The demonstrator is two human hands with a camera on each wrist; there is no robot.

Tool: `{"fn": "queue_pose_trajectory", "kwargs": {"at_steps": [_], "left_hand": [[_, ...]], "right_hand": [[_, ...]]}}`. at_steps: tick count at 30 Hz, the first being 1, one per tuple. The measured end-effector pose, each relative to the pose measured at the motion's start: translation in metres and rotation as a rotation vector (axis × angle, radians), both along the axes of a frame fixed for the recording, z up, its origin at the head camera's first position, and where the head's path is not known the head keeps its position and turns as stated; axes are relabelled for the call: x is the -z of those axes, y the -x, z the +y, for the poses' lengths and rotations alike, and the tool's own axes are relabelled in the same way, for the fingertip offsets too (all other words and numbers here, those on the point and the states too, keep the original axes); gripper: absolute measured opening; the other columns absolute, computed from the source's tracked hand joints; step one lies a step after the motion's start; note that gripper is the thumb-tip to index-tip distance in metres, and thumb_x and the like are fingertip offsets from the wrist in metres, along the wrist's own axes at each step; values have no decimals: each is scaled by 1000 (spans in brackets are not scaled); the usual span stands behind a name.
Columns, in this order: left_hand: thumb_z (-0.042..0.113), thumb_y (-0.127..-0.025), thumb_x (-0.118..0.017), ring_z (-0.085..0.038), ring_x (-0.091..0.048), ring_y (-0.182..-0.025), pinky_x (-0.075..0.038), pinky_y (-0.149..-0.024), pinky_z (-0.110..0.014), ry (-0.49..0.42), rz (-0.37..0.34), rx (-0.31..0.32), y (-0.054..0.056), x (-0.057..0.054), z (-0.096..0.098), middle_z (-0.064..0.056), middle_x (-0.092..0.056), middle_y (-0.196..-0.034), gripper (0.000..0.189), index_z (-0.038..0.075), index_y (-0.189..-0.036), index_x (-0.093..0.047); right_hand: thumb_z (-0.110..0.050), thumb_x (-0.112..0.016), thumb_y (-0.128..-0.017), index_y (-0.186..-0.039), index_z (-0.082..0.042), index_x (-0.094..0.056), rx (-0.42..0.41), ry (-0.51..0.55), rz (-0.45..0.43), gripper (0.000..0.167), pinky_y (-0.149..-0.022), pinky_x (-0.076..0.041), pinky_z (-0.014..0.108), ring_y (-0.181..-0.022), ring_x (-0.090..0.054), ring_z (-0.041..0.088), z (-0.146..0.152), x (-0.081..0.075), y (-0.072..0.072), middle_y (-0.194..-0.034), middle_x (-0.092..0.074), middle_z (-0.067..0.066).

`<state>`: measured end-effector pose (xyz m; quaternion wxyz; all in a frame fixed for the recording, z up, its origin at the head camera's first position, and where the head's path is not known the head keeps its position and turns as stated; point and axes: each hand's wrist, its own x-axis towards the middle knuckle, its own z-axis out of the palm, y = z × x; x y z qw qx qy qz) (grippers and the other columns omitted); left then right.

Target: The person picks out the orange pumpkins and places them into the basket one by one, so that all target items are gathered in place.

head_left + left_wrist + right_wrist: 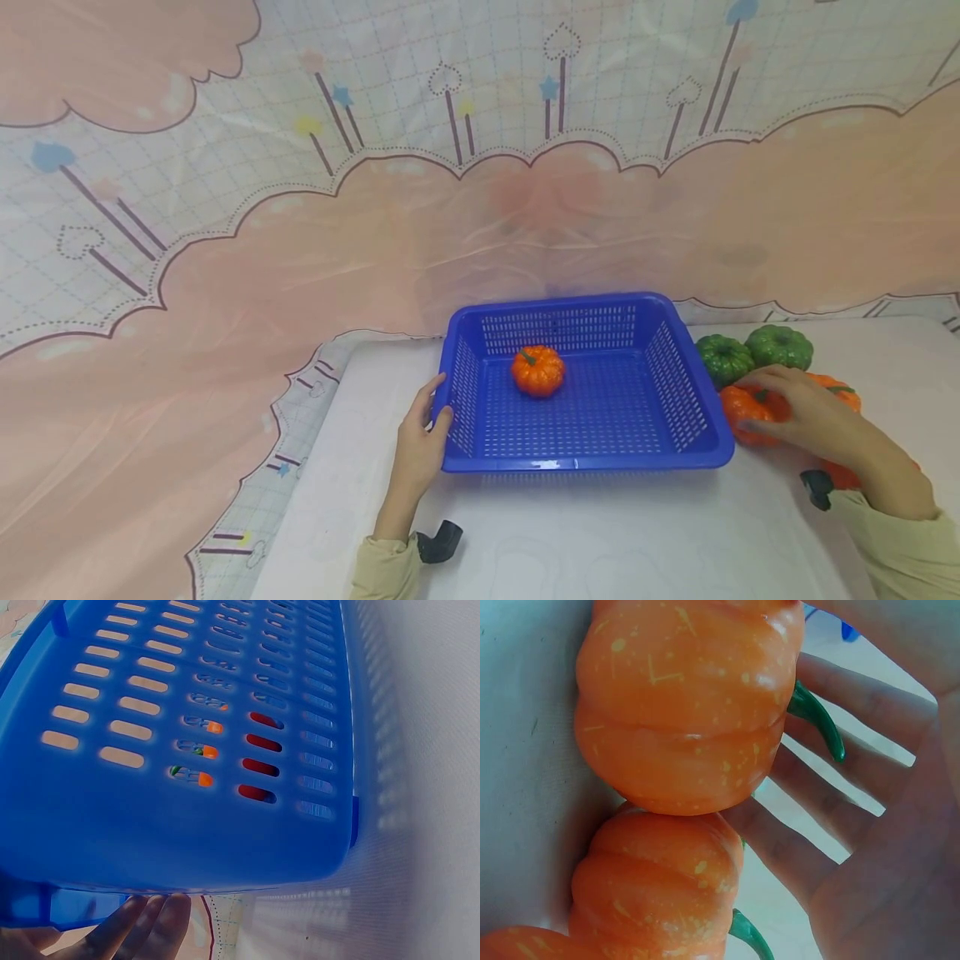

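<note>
At the left side of a blue plastic basket (600,464), my left hand (422,446) holds the rim between thumb and fingers. Its fingertips (169,919) show below the basket wall in the left wrist view. One small orange toy pumpkin (538,372) with a green stem sits inside the basket, toward the back left. Just right of the basket, my right hand (813,417) grips another orange pumpkin (690,712), fingers along one side and thumb at the other. That pumpkin rests on the table, its green stem pointing toward the palm.
Two green pumpkins (780,347) lie behind my right hand, by the basket's right wall. More orange pumpkins (843,396) are beside and partly under the right hand and forearm. A white table (600,542) carries everything, with a printed cloth (480,242) behind it.
</note>
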<state>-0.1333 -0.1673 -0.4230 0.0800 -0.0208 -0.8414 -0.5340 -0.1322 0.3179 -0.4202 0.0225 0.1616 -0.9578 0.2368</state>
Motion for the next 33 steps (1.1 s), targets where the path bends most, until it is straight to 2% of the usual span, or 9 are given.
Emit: {"fn": "queue_pose_trajectory", "kwargs": {"at_steps": [6,13,21,33], "left_hand": [[8,-100,-49,-42,-47,-136,-39,-109,-60,5,4,1,0,0,0,-20,-46,-150,49,15,-148,-45],[8,-100,-49,-42,-47,-136,-39,-109,-60,4,4,5,0,1,0,-21,-46,-150,49,15,-148,-45],[8,-100,-49,-42,-46,-136,-39,-109,-59,-1,7,3,0,0,0,-21,-45,-151,49,14,-149,-44],[7,-100,-49,-42,-47,-136,-40,-109,-59,-2,9,4,0,0,0,-21,-45,-150,49,13,-148,-44]], "right_hand": [[-28,-84,-79,-118,0,-66,4,10,5,51,-88,-42,68,-114,-50,49,1,-2,-2,-120,-60,25],[-26,-85,-77,-114,-2,-68,0,26,64,48,-84,-46,66,-110,-54,46,1,-6,-4,-117,-62,22],[-25,-84,-78,-117,-1,-67,1,28,37,48,-87,-42,69,-113,-50,46,-1,-17,-3,-120,-61,24],[-21,-86,-76,-115,-1,-67,-21,38,119,48,-86,-44,66,-109,-52,43,-3,-30,2,-119,-61,23]]}}
